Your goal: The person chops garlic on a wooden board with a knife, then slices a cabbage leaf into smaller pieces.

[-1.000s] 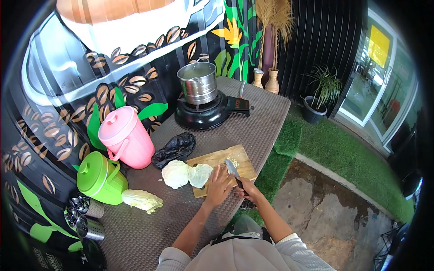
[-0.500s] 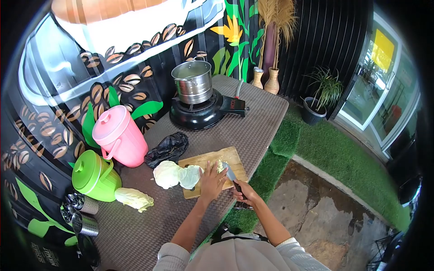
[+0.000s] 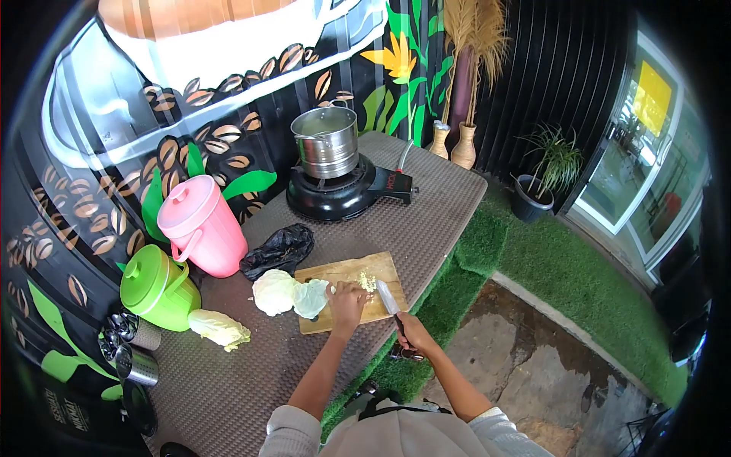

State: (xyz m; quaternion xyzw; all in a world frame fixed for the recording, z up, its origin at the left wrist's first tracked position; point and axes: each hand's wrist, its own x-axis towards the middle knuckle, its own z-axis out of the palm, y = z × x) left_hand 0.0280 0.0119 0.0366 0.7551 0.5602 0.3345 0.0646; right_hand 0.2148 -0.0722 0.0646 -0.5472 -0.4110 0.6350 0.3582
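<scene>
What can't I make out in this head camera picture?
All in the head view:
- Pink jug: contents hidden by its lid.
- Black bag: folds hide any contents.
- Board: partly covered by the left hand.
- Knife handle: partly hidden by the right hand.
- Pale bits: too small to identify.
- Dark object: cut off by the bottom edge.

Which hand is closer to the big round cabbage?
Left. The left hand is over the cutting board, right of the cabbage; the right hand, holding the knife, is farther right.
</scene>
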